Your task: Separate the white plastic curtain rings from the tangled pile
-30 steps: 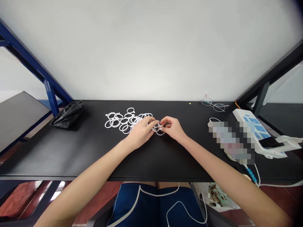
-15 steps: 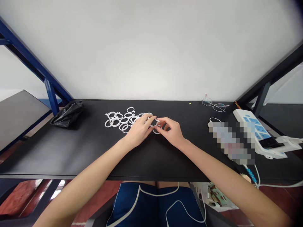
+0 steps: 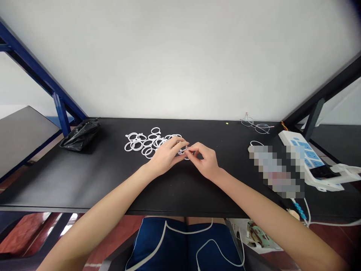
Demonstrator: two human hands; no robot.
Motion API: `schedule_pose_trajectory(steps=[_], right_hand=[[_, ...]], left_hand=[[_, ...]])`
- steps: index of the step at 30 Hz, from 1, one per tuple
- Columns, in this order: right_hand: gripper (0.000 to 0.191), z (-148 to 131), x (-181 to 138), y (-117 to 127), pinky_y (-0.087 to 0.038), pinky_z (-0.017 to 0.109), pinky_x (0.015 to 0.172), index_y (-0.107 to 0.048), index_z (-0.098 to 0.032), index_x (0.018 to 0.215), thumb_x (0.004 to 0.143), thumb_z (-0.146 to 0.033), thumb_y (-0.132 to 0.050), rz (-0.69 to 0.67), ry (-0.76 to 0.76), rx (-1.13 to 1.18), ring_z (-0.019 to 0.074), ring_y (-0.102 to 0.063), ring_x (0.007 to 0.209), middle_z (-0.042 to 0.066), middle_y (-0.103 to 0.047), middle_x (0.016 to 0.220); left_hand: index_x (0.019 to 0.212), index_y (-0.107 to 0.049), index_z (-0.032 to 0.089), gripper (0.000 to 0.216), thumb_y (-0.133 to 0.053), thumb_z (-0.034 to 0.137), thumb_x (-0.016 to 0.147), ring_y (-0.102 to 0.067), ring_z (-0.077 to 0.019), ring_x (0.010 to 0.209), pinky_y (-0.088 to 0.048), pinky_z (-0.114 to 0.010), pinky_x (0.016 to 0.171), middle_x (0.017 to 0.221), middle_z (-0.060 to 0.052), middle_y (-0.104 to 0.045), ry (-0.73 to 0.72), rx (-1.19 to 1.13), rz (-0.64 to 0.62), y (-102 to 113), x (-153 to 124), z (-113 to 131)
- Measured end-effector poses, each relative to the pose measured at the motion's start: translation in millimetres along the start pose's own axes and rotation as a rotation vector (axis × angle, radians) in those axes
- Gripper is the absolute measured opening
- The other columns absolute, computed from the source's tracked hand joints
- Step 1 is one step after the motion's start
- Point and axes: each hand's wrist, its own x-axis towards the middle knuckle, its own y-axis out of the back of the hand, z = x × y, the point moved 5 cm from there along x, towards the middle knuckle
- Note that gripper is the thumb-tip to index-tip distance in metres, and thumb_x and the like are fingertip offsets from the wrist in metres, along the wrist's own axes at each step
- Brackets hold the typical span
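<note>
Both of my hands meet over the black table, around a white plastic ring (image 3: 182,151) that looks like a curtain ring. My left hand (image 3: 168,151) curls over it from the left, fingers above and thumb below, covering much of it. The thumb and forefinger of my right hand (image 3: 205,157) are pinched together at its right side. Another white ring lies partly under the fingertips. Left of my hands, several similar white rings (image 3: 158,142) with small eyelets lie overlapping in a loose pile, partly hidden by my left hand.
A crumpled black plastic bag (image 3: 81,136) lies at the table's left. Eyeglasses (image 3: 262,128) rest at the back right. Nearer on the right are a blurred phone-like object (image 3: 273,169), a white power strip (image 3: 306,152) and cables. A pale wall (image 3: 180,67) rises behind the table (image 3: 113,177).
My right thumb and forefinger have closed into a tighter pinch, slightly lower on the ring. The held ring shows less between my hands. The pile has stayed put.
</note>
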Motion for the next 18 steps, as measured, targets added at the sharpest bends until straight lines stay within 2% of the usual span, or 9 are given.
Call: schedule_pose_trajectory(steps=[7, 18], right_hand=[[0.013, -4, 0, 0, -0.051, 0.029, 0.061, -0.059, -0.024, 0.085, 0.092, -0.034, -0.052, -0.002, -0.003, 0.035, 0.0146, -0.058, 0.063, 0.002, -0.064, 0.08], [0.01, -10, 0, 1, -0.053, 0.029, 0.062, -0.057, -0.024, 0.091, 0.094, -0.03, -0.049, 0.003, 0.036, 0.038, 0.0153, -0.062, 0.068, 0.002, -0.064, 0.08]], left_hand=[[0.115, -0.052, 0.017, 0.023, -0.044, 0.031, 0.098, -0.061, -0.02, 0.093, -0.052, -0.033, 0.078, 0.109, -0.012, -0.059, -0.006, 0.011, -0.023, -2, 0, 3], [0.114, -0.052, 0.017, 0.022, -0.046, 0.028, 0.096, -0.061, -0.0201, 0.093, -0.052, -0.033, 0.078, 0.108, -0.012, -0.06, -0.066, 0.036, -0.002, 0, 0, 8]])
